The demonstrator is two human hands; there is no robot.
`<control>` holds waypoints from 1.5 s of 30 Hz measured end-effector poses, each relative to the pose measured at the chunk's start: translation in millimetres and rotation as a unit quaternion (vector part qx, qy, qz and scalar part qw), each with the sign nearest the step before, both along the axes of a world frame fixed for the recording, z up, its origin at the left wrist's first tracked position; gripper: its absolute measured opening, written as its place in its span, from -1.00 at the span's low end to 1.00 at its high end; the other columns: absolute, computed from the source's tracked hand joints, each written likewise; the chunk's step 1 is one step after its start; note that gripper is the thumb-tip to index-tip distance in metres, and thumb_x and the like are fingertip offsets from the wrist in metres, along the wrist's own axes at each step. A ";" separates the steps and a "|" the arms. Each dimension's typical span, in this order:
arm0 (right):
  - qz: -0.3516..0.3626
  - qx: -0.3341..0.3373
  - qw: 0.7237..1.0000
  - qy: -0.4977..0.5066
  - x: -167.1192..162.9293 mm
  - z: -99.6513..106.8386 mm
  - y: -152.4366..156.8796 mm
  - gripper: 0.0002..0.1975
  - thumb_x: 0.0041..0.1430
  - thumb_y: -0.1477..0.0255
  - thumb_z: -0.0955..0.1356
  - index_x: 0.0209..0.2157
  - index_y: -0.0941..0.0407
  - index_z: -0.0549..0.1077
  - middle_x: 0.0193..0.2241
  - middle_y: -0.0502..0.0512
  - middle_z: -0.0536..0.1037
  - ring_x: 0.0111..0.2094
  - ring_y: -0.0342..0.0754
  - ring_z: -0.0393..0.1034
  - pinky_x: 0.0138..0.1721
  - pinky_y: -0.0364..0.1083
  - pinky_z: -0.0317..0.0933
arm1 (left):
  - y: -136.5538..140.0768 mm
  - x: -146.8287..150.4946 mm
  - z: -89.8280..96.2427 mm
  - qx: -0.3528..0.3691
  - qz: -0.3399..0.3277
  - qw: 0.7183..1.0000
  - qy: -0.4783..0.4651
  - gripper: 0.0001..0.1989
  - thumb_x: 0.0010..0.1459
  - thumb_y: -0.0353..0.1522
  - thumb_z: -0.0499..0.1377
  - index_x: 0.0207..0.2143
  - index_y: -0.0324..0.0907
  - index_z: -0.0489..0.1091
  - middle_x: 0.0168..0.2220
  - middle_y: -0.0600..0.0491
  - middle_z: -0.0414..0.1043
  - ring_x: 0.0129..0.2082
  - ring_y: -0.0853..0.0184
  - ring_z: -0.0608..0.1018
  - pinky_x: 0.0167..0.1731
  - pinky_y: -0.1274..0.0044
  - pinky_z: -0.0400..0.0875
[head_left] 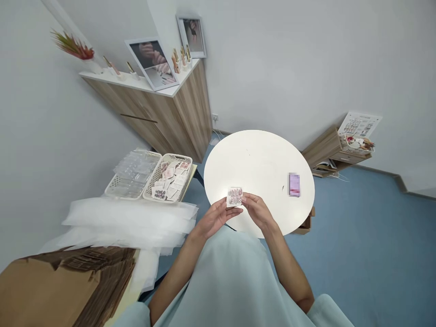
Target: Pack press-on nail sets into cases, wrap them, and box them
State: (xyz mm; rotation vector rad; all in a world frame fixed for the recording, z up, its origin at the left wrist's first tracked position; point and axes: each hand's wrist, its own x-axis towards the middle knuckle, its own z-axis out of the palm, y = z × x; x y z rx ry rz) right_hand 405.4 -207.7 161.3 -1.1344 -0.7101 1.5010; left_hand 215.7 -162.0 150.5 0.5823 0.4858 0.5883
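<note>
Over the near edge of a round white table (255,154), a small card of press-on nails (235,192) faces up, with pink, glittery nails in two rows. My left hand (215,219) grips its left edge, with some fingers stretched beneath it. At the card's right edge, the thumb and fingers of my right hand (258,210) pinch it. A purple rectangular item (294,185), pixelated, lies on the right of the table, with a tiny dark piece (282,187) beside it.
To my left stand a white basket of nail cards (172,177) and another with clear plastic packs (134,170). Nearer are white pouches (132,220) and flattened cardboard boxes (51,290). A wooden cabinet (163,113) stands behind; a low shelf (327,145) is at right.
</note>
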 end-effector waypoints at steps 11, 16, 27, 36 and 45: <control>-0.120 0.026 0.960 -0.251 9.4 17.3 5.9 -0.75 0.18 0.13 0.51 -0.34 0.03 0.65 -0.28 0.08 0.67 -0.20 0.05 0.51 -0.15 0.00 0.32 | -1.1 22.3 -3.2 0.291 0.212 0.857 0.369 -0.44 0.05 -0.18 0.49 0.06 -0.09 0.44 0.13 -0.12 0.57 -0.01 0.13 0.66 0.10 0.24 0.50; -0.129 0.033 0.944 -0.301 10.0 18.2 11.8 -0.78 0.20 0.19 0.46 -0.39 0.03 0.61 -0.32 0.06 0.65 -0.25 0.01 0.47 -0.25 -0.03 0.28 | -9.0 23.7 1.1 0.368 0.241 0.792 0.423 -0.48 0.09 -0.19 0.46 0.09 -0.03 0.47 0.11 -0.05 0.58 0.03 0.13 0.65 0.14 0.25 0.47; -0.089 0.015 0.973 -0.213 35.2 24.0 12.8 -0.69 0.10 0.10 0.50 -0.43 0.07 0.60 -0.34 0.06 0.62 -0.42 -0.08 0.28 -0.36 -0.06 0.19 | -4.9 17.7 9.3 0.111 0.242 0.929 0.257 -0.51 -0.06 -0.14 0.55 -0.17 -0.18 0.53 -0.42 0.12 0.54 -0.50 0.42 0.52 -0.27 0.48 0.48; 0.021 0.080 0.987 -0.137 26.5 33.2 12.8 -0.66 0.18 0.04 0.49 -0.38 0.04 0.59 -0.35 0.05 0.61 -0.22 0.04 0.47 -0.10 0.02 0.35 | -22.9 10.9 5.9 0.018 0.023 0.999 0.042 -0.28 0.05 0.01 0.47 0.15 -0.22 0.52 0.16 -0.30 0.56 -0.24 0.22 0.68 0.02 0.33 0.52; -0.050 0.051 0.975 -0.210 20.3 23.1 9.3 -0.71 0.17 0.08 0.51 -0.38 0.02 0.65 -0.28 0.07 0.67 -0.18 0.06 0.50 -0.12 0.02 0.30 | -25.9 14.2 7.8 0.144 0.155 0.946 0.247 -0.26 0.01 -0.11 0.51 0.19 -0.25 0.51 0.14 -0.31 0.58 -0.19 0.06 0.73 0.00 0.21 0.56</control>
